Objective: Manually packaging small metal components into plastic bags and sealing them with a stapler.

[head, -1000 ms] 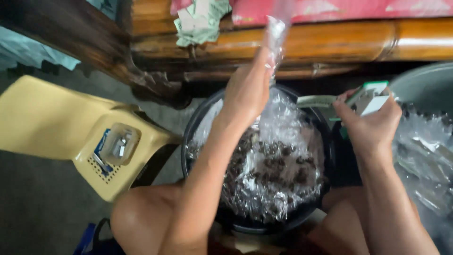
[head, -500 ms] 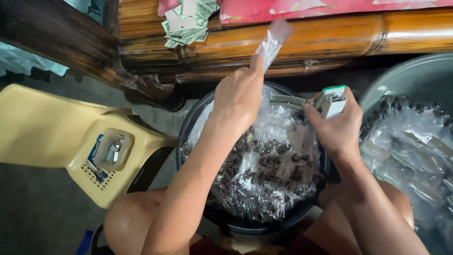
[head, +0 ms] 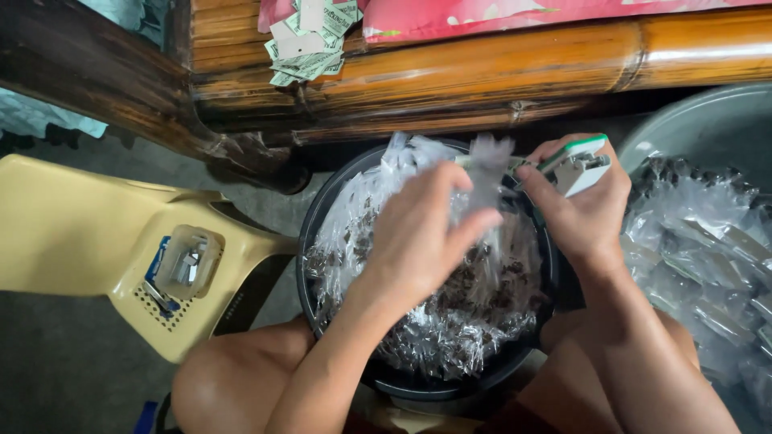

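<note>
Bare arms, hands (head: 418, 241), knees; no sleeves.

Soft, even daylight falls from above, bright on the bamboo bench (head: 482, 64) and the yellow plastic chair (head: 72, 233). Deep shadow sits under the bench and along the floor. Glare flickers on the clear plastic packets (head: 450, 321). The left hand (head: 426, 241) is motion-blurred, so the packet it pinches is perhaps a single one.

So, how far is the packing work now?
Done: a grey tub at the right holds many clear packets. In hand: the left hand pinches one small clear packet while the right hand holds a stapler beside it. Left: the black basin is full of packets.
</note>
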